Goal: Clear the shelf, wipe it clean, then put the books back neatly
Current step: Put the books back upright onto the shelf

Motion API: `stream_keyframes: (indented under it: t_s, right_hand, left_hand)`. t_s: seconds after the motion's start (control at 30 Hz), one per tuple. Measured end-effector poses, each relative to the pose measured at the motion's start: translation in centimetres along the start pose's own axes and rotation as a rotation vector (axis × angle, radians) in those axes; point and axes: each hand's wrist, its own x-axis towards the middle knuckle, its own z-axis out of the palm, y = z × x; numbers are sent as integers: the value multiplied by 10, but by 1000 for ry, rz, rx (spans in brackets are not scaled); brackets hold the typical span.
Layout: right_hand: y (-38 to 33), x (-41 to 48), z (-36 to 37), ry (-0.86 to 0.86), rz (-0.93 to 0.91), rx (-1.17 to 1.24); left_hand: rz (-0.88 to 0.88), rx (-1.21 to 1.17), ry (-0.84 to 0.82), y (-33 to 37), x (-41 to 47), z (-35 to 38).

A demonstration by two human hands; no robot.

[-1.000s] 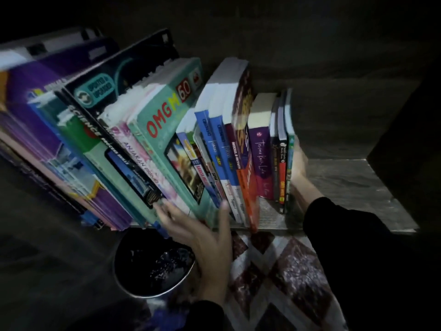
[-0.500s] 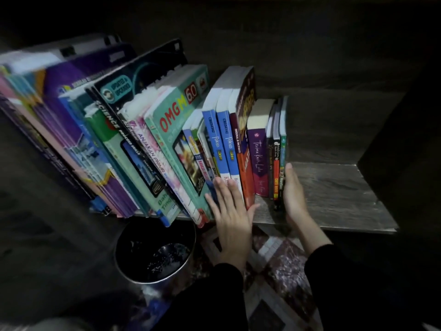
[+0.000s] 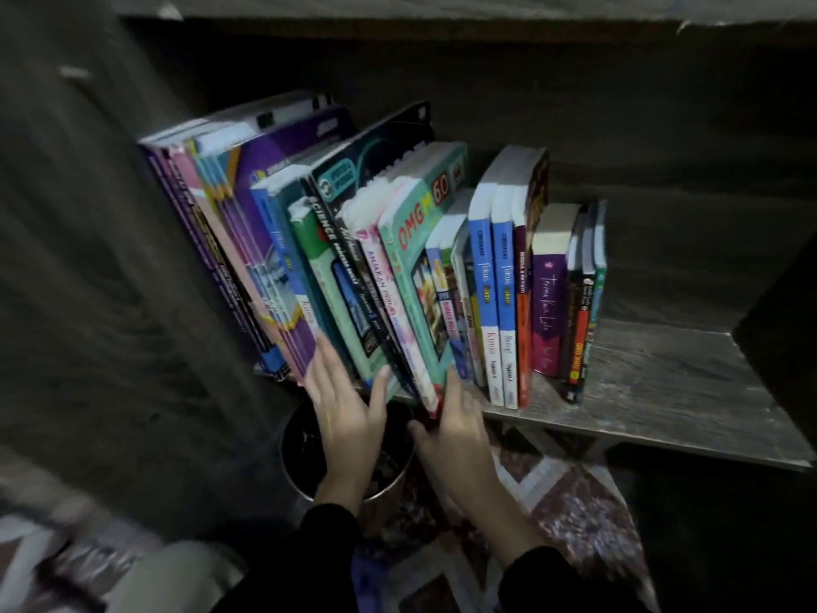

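As left hand point(image 3: 345, 418) touches the leaning books point(image 3: 398, 267), right hand point(image 3: 455, 431) seemingly grips one.

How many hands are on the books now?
2. The left hand presses flat on the green book's lower end; the right hand pinches the OMG book's lower corner.
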Motion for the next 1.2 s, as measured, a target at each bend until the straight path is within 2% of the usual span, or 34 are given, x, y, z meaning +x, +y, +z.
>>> stream_keyframes:
  t_s: [0.13,0.27,0.5,0.6,0.7,0.83,1.0,1.1,1.2]
  right_hand:
    - [-7,25,-4,-29,103,-73]
    - [-21,36,6,-106,99,19]
    - [-33,46,9,-62,74,-122]
    - [-35,44,-1,-35,49,-108]
    - [-45,39,-16,82,-116,37]
    - [-68,39,-35,239,-333,41]
    - [-115,57,-59,668,-611,-120]
    - [-149,79,-80,640,-737,-228]
    - [-178,101,-95,394,-799,-442]
  left_hand:
    - [25,-91,-69,0,28,-7]
    - [95,-128,-46,0,41,-5]
    - [142,103,-90,-10,53,-15]
    - [173,105,-65,-2,50,-28]
    - [219,130,-25,10,49,-37]
    - [111,275,-43,24,53,-34]
    - [125,347,-88,24,55,-44]
    - [139,236,-107,26,56,-56]
    - [57,0,-53,31,73,-71]
